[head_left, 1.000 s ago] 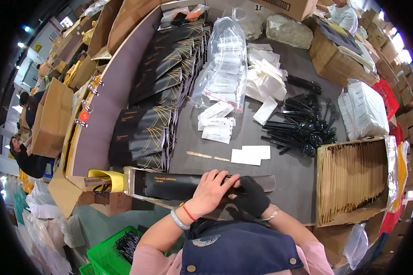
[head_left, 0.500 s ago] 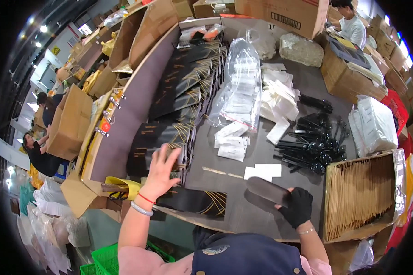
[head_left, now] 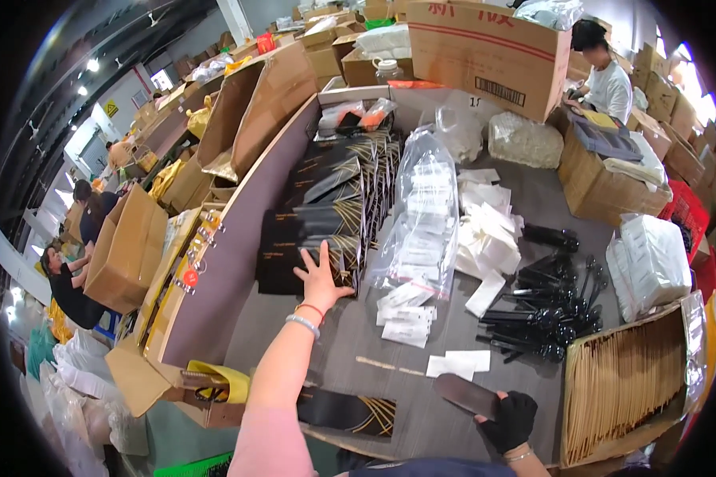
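Stack of black sleeves [head_left: 318, 195] laid on tabletop [head_left: 354, 334], left side; near end overlapped by left hand [head_left: 322, 278], fingers spread, contact perhaps made. Dark flat strip [head_left: 461, 393] clamped in gloved right hand [head_left: 511, 421], near 2 white rectangles [head_left: 457, 363]. Black utensils [head_left: 545, 318] heaped beyond.

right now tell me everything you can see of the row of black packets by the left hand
The black packets lie overlapping in a long row on the grey tabletop, beside the purplish side panel. They look thin, like paper or film, with gold lines fanning across their right ends and small gold print further left. The left hand, fingers spread, is over the nearest one's right part, apparently touching it.
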A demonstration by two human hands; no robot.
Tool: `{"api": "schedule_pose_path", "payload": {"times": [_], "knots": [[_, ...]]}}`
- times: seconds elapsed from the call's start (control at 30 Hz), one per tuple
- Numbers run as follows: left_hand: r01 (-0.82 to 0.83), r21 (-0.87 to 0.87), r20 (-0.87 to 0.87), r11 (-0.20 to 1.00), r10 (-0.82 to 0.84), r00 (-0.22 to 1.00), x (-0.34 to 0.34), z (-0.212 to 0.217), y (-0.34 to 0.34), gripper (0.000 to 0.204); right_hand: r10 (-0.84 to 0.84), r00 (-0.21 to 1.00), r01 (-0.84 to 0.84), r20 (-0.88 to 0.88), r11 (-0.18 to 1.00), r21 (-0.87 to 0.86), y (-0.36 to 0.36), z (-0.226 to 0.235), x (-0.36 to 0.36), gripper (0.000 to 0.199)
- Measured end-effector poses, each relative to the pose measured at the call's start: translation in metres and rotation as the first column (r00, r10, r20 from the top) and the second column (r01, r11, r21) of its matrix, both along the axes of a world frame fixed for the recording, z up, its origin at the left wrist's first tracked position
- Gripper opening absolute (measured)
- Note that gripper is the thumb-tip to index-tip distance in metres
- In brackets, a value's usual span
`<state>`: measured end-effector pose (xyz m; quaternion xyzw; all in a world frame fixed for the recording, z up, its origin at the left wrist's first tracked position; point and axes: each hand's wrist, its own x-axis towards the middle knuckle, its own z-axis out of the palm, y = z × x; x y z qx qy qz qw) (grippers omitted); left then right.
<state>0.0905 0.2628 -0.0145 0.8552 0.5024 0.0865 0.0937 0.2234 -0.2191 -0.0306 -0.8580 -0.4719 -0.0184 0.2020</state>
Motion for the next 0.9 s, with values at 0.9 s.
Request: {"api": "schedule_pose_path", "payload": {"times": [0.9], "knots": [[0.408,-0.087,0.211,0.909,-0.384,0.899,-0.096,0.034,-0.243,0.072,0.167,0.959,-0.192,-0.228,0.977,-0.094,0.021,0.075,-0.005,0.056]]}}
